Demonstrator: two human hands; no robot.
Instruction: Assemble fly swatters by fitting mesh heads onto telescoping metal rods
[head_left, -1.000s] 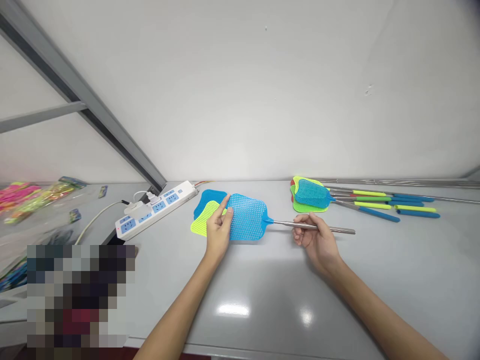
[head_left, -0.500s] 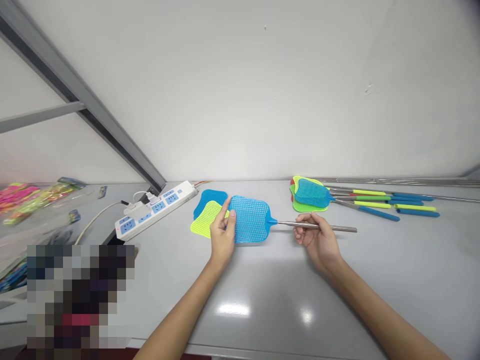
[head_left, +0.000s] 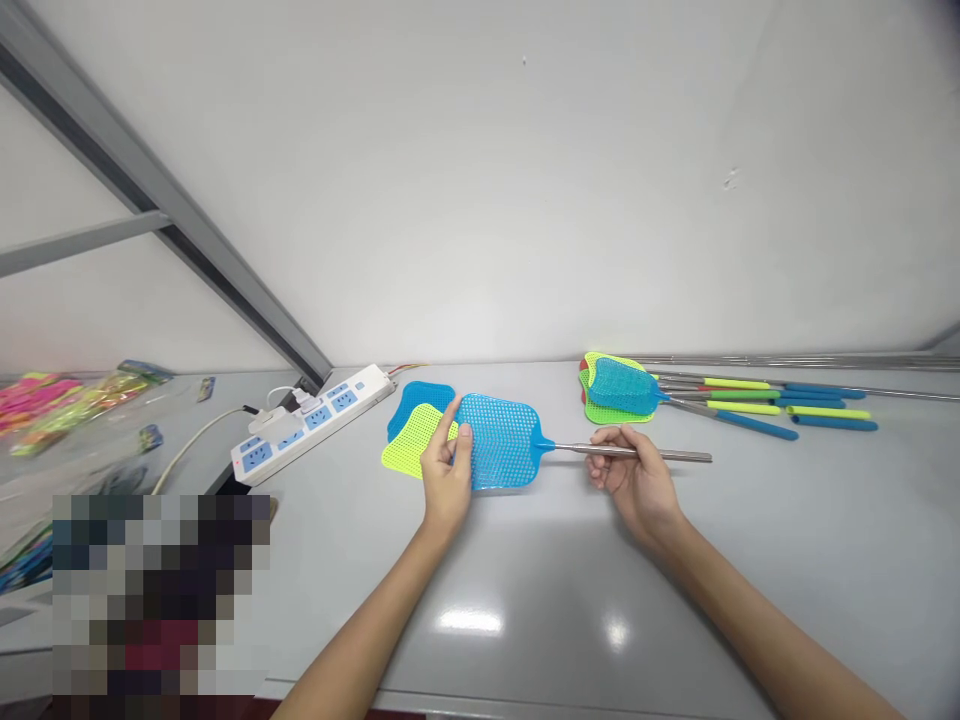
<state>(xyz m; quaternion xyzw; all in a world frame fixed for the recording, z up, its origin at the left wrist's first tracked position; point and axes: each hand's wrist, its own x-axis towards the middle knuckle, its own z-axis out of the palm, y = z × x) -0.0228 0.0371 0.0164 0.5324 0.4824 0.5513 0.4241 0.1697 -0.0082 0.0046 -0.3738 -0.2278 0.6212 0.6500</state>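
The blue fly swatter (head_left: pixel 501 440), light and flexible, is pinched at its mesh head by the left hand (head_left: pixel 446 470); its steel handle (head_left: pixel 579 449), the firmer hold, is closed on by the right hand's (head_left: pixel 636 478) grip.

Perforated blue plastic swatter head (head_left: pixel 499 441), lightly glossy, on a polished steel shaft (head_left: pixel 622 453); matt foam grips (head_left: pixel 757 427) lie on a glossy grey tabletop (head_left: pixel 517 620), near a smooth white plastic power strip (head_left: pixel 315 420).
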